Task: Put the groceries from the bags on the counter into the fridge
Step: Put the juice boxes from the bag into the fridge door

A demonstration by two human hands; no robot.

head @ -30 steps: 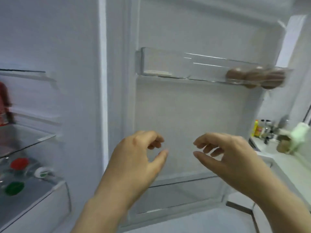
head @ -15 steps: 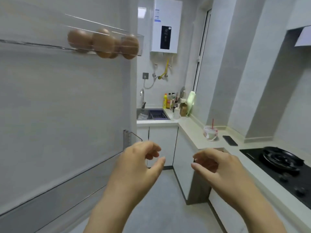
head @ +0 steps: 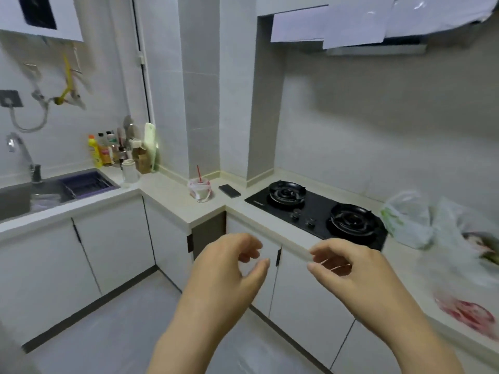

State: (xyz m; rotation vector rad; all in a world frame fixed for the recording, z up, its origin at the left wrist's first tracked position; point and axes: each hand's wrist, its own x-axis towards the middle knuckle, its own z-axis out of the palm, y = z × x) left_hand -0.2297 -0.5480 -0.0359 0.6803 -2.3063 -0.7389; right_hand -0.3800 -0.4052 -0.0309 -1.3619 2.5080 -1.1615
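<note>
Now left hand (head: 224, 273) and right hand (head: 348, 271) hover, fingers (head: 248, 245) loose, empty; bags (head: 407, 220) at three o'clock on tabletop (head: 167, 195) beside stove (head: 318, 211).

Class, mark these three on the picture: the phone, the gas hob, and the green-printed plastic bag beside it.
phone (head: 229, 190), head view, middle of its dark screen.
gas hob (head: 316, 205), head view, black glass between the burners.
green-printed plastic bag (head: 405, 222), head view, middle of its bulging side.

A home kitchen: gas hob (head: 318, 214), sink (head: 16, 201), white cabinets (head: 113, 238), tiled walls.
</note>
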